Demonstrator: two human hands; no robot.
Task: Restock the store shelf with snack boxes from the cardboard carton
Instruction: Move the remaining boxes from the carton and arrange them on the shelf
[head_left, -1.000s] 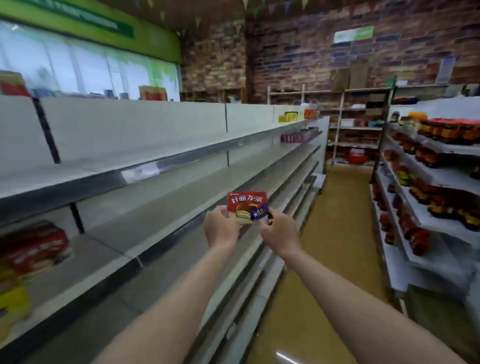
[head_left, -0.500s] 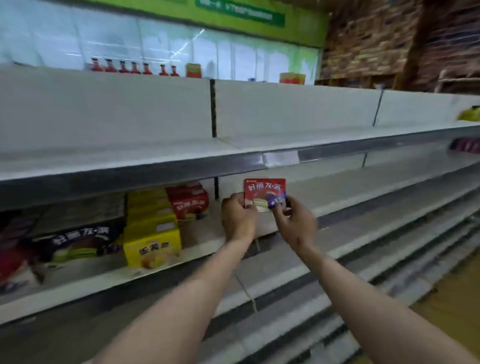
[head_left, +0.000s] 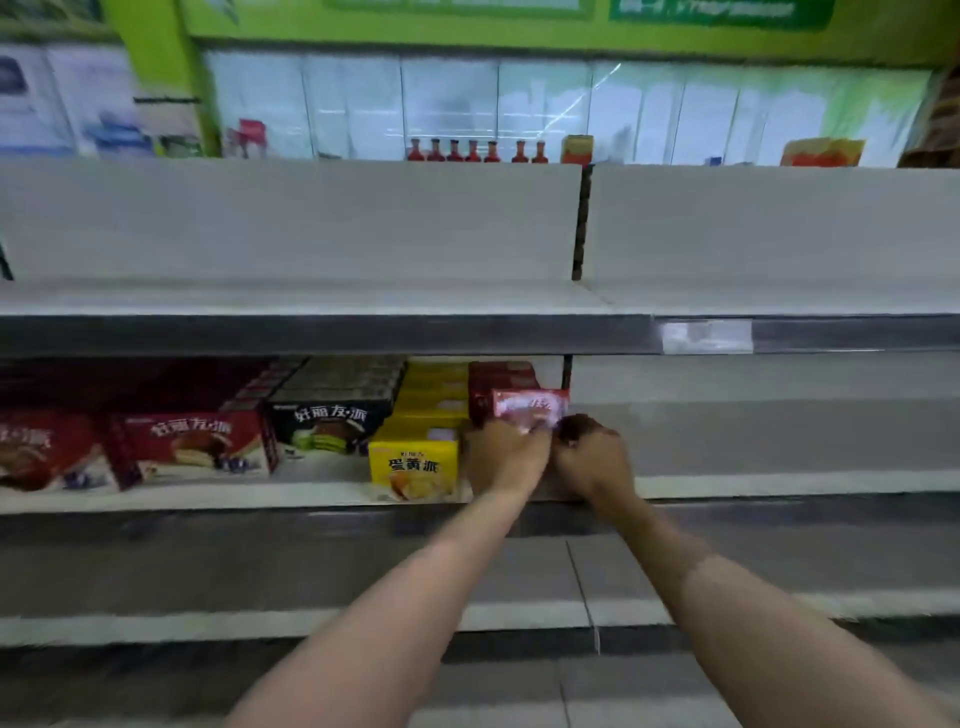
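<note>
I have a small red snack box (head_left: 530, 408) held between both hands, its printed face toward me and blurred. It is over the middle shelf (head_left: 779, 483), near that shelf's front edge and just right of the yellow box (head_left: 414, 462); I cannot tell whether its bottom touches the shelf. My left hand (head_left: 506, 457) has its fingers curled round the box's left lower side, and my right hand (head_left: 592, 457) grips the right lower corner — the two hands meet under it. Right behind the box stands a dark red box (head_left: 501, 376) of the same row.

Going left along the shelf's front edge from the yellow box: a black box (head_left: 332, 423), then a red box (head_left: 192, 447), then another red one (head_left: 47, 452) at the left end. Stacks of yellow and dark packs run back behind them.

The upper shelf (head_left: 311, 299) carries a pale price tag (head_left: 706, 336) on its front edge. Above the back panel a row of red bottles (head_left: 475, 150) shows — small and blurred — beneath a green wall (head_left: 363, 23).
</note>
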